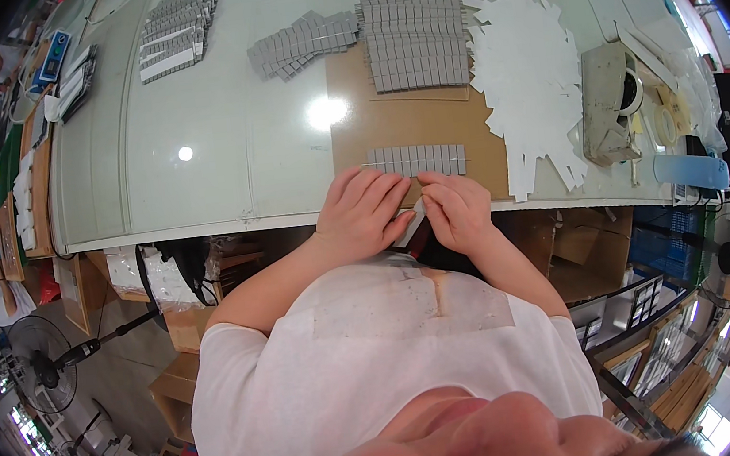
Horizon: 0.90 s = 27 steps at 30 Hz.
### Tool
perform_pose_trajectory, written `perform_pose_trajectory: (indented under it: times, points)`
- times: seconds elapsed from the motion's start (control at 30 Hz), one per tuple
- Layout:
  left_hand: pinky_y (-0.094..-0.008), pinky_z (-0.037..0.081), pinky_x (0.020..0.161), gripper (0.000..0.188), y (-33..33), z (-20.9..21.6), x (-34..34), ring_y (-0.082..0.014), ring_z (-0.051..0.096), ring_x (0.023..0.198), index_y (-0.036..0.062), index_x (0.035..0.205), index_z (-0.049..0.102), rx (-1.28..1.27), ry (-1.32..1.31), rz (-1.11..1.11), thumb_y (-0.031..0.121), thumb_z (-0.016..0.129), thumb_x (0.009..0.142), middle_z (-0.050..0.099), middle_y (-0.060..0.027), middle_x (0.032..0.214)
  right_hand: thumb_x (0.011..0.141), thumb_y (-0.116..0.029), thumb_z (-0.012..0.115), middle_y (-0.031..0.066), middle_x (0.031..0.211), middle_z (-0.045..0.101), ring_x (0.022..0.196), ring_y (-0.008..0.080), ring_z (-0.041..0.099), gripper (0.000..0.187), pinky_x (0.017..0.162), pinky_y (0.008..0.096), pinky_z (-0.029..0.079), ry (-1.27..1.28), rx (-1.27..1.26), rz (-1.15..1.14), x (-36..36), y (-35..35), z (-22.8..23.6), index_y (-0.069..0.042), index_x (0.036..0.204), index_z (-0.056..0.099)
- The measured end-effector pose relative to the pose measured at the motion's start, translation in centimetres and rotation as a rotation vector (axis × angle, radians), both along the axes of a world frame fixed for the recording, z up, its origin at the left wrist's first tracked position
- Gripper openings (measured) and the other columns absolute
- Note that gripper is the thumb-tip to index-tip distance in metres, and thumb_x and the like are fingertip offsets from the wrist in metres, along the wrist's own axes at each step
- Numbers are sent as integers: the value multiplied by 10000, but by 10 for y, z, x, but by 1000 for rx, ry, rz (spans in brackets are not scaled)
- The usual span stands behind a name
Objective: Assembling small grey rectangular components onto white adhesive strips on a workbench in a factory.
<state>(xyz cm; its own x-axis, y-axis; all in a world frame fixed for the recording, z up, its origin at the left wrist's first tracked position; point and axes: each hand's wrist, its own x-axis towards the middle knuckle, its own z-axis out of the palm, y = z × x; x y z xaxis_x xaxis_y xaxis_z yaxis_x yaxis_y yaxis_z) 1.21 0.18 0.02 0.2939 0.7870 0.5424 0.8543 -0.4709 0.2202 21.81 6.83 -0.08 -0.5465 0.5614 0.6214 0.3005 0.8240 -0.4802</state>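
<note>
A grey sheet of narrow segments [416, 161] lies on brown cardboard [372, 125] near the table's front edge. My left hand [363, 213] rests at its near left side, fingers stretched out with the tips touching its edge and the thumb apart. At the near right side, my right hand [459, 209] has its fingers bent and drawn together by the sheet's near edge. Whatever those fingertips pinch is too small or hidden to make out. Between the hands, below the table edge, a pale narrow piece shows in part.
Tall rows of similar grey sheets [413, 27] stand farther back, with a loose fanned pile [306, 43] and another stack [180, 29] leftward. White paper strips [532, 77] are heaped at right, beside a tape dispenser [606, 105] and a blue container [690, 171].
</note>
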Motion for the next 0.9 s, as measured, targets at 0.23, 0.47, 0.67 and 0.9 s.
perform_pose_trajectory:
  times: [0.23, 0.47, 0.67, 0.9]
  points:
    - [-442, 374, 1092, 498, 0, 5, 2, -210, 531, 1209, 184, 1292, 691, -50, 58, 23, 443, 723, 868, 578, -26, 1332, 863, -20, 691, 171, 1025, 732, 724, 305, 687, 132, 631, 372, 551, 2, 16, -24, -1, 0, 0, -15, 986, 644]
    - [-438, 375, 1094, 519, 1, 6, 2, -211, 529, 1210, 185, 1298, 688, -57, 59, 13, 450, 732, 854, 573, -27, 1338, 862, -22, 690, 168, 1020, 730, 699, 295, 675, 124, 612, 371, 539, 15, -2, -25, -1, 0, 1, -15, 976, 642]
    - [-442, 382, 1086, 517, 1, 7, 2, -211, 531, 1204, 178, 1293, 691, -63, 64, 3, 442, 735, 850, 579, -29, 1328, 859, -25, 691, 168, 1017, 730, 695, 288, 673, 127, 606, 368, 535, 11, 17, -34, -1, -1, -3, -15, 975, 642]
    - [-421, 404, 1049, 501, 2, 8, 3, -215, 539, 1159, 164, 1277, 697, -36, 30, -14, 409, 745, 843, 590, -24, 1294, 818, -13, 703, 130, 980, 734, 739, 292, 692, 156, 652, 377, 563, 64, 32, -32, 2, -1, -1, -34, 961, 646]
